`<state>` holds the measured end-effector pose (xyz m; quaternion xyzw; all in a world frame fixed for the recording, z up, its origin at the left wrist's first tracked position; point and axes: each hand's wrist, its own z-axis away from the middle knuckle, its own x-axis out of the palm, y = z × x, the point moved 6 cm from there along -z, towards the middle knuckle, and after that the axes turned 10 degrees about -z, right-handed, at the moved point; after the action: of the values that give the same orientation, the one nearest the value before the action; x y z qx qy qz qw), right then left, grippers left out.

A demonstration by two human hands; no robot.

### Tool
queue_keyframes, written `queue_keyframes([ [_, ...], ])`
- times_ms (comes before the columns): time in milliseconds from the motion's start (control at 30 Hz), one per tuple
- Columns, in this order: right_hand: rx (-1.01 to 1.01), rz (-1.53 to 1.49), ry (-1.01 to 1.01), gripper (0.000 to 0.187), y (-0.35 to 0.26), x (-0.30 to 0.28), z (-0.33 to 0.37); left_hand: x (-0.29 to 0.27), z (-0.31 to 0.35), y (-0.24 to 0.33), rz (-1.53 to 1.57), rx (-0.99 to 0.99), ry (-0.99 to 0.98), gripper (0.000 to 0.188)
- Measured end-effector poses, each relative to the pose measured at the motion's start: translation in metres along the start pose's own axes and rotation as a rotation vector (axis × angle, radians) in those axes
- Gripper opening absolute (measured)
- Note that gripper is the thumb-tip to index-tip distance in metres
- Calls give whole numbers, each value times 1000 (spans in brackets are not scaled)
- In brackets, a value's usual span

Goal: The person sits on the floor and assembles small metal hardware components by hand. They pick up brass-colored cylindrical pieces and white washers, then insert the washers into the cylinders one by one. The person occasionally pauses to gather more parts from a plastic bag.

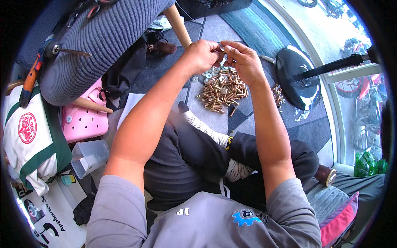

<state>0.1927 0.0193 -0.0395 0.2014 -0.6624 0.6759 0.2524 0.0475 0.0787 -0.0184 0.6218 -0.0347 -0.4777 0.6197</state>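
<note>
My left hand (202, 57) and my right hand (245, 60) meet above the floor, fingertips pinched together. Between them shows a small grey metal piece (222, 48), mostly hidden by the fingers; whether it is a washer or a nut I cannot tell. Just below the hands lies a heap of brass-coloured bolts (225, 91). Several silvery washers (209, 75) are scattered along its upper left side. To the right of my right forearm sits a smaller group of brass-coloured hardware (278, 96).
A round black stand base (298, 74) is at the right, by the glass door. On the left are a ribbed grey cushioned seat (111, 45), an orange-handled tool (33, 76), a pink perforated clog (84, 113) and a clear plastic bin (90, 159). My crossed legs (186, 161) lie below the bolts.
</note>
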Motion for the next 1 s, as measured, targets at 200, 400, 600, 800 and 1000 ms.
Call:
queue_keyframes([
  [200, -60, -194, -34, 28, 3, 2, -1, -6, 5, 3, 273, -5, 64, 20],
  [400, -93, -3, -20, 29, 1, 8, 2, -10, 14, 14, 350, 2, 19, 33],
  [600, -174, 310, 76, 31, 0, 10, 6, -10, 25, 19, 407, -83, -106, 48],
  [800, -88, 247, 176, 31, 24, -12, 0, -16, 26, 14, 278, -43, -63, 43],
  [1000, 177, 978, 142, 45, 88, -25, 7, -25, 22, 2, 309, -215, -13, 25],
])
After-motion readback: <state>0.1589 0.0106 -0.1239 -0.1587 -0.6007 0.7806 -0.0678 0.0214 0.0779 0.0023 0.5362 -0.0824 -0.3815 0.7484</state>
